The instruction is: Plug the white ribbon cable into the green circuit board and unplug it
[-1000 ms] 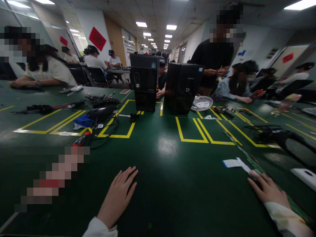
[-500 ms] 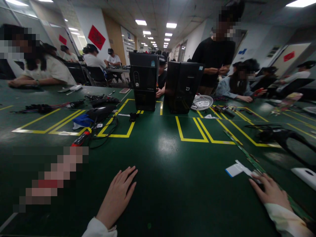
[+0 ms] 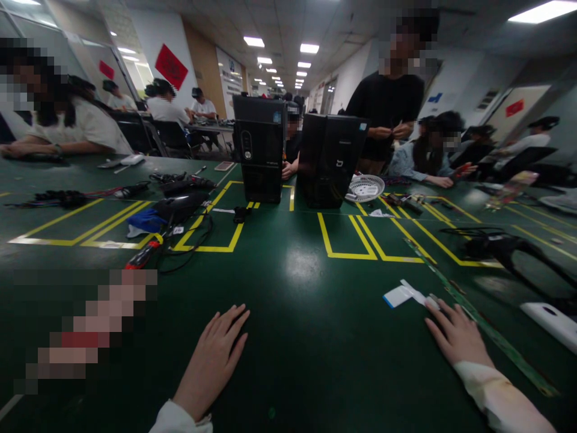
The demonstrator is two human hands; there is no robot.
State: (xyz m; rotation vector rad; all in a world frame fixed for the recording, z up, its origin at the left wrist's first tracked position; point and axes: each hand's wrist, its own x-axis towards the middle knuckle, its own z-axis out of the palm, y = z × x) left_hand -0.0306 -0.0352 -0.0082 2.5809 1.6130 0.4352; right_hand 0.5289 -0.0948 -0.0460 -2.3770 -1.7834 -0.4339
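My left hand (image 3: 211, 355) lies flat on the green tabletop (image 3: 315, 361), fingers stretched out, with nothing in it. To the right, my right hand (image 3: 462, 334) rests palm down with its fingers extended and thumb apart. Its fingertips touch the near end of a white flat ribbon cable (image 3: 399, 296), which has a blue edge at its far end. The cable's end under the fingers is partly hidden. Just right of that hand runs a long, thin green circuit board strip (image 3: 491, 337), lying slantwise.
Two black computer towers (image 3: 259, 150) stand at the table's middle. A white round basket (image 3: 366, 187) sits beside them. Black cables (image 3: 180, 207) lie left, a black-framed object (image 3: 509, 249) and a white device (image 3: 552, 322) right. A person in black (image 3: 387, 96) stands beyond the table.
My right hand has moved left, and the ribbon cable has slid left with it, away from the green strip. My left hand stays in place. The view has shifted slightly.
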